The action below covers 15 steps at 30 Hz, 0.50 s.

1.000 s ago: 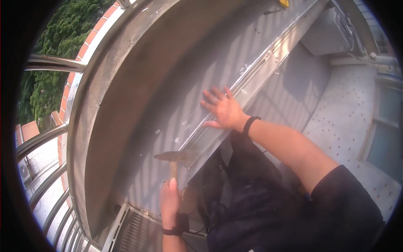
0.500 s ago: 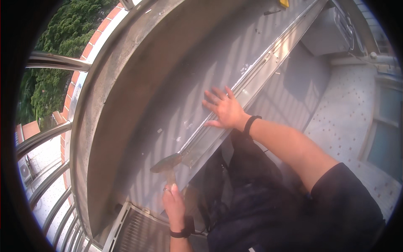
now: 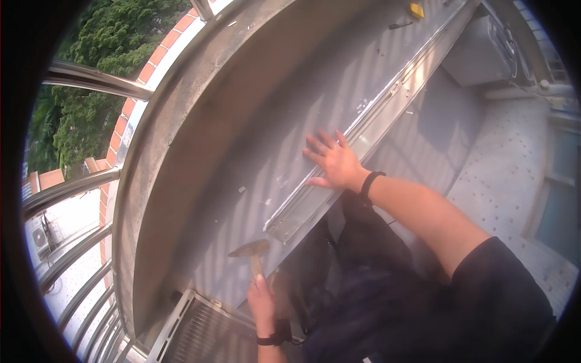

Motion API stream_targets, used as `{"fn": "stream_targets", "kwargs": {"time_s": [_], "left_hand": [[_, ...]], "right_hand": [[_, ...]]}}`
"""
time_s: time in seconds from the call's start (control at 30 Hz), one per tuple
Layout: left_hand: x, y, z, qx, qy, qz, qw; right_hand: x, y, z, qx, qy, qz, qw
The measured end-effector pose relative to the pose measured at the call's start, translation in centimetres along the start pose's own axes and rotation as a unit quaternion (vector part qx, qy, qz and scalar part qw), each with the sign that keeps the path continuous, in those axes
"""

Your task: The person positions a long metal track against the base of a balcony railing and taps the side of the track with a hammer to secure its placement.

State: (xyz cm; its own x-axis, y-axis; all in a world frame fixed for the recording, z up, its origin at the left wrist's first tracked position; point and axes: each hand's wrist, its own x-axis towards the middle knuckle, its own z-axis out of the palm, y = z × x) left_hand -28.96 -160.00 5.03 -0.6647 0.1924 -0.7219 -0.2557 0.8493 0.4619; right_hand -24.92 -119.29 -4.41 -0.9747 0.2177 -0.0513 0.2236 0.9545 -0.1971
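My left hand (image 3: 261,305) is closed around the wooden handle of a hammer (image 3: 250,248). The hammer's metal head lies just short of the near end of a long metal channel (image 3: 417,75), with a small gap between them. This channel runs diagonally from near my legs to the far right, its left edge streaked with white. My right hand (image 3: 336,164) rests across it with the fingers spread over the left edge, partly on the grey surface (image 3: 284,133) beside it.
A curved concrete ledge (image 3: 163,139) and metal railings (image 3: 72,193) bound the left side. A yellow object (image 3: 416,9) and a small dark tool (image 3: 400,26) lie at the far end. At far right stands a grey box-like unit (image 3: 481,54); a slatted metal grille (image 3: 200,333) sits at lower left.
The hammer head has drawn back from the channel's near end, which it overlapped before. My right hand keeps its place on the channel. The whole view has shifted slightly.
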Motion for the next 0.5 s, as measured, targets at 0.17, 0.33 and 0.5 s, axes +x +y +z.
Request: {"fn": "stream_targets", "kwargs": {"time_s": [0.17,0.33,0.5], "left_hand": [[-1.1,2.9,-3.1,0.028,0.145,0.093,0.985],[-1.1,4.0,-3.9,0.224,0.230,0.343,0.883],[0.8,7.6,-5.3,0.449,-0.064,0.336,0.825]], "right_hand": [[-0.6,0.8,-0.4,0.000,-0.006,0.006,1.000],[-0.5,0.6,-0.2,-0.007,-0.001,0.011,1.000],[-0.3,0.8,-0.4,0.001,-0.014,0.009,1.000]]}}
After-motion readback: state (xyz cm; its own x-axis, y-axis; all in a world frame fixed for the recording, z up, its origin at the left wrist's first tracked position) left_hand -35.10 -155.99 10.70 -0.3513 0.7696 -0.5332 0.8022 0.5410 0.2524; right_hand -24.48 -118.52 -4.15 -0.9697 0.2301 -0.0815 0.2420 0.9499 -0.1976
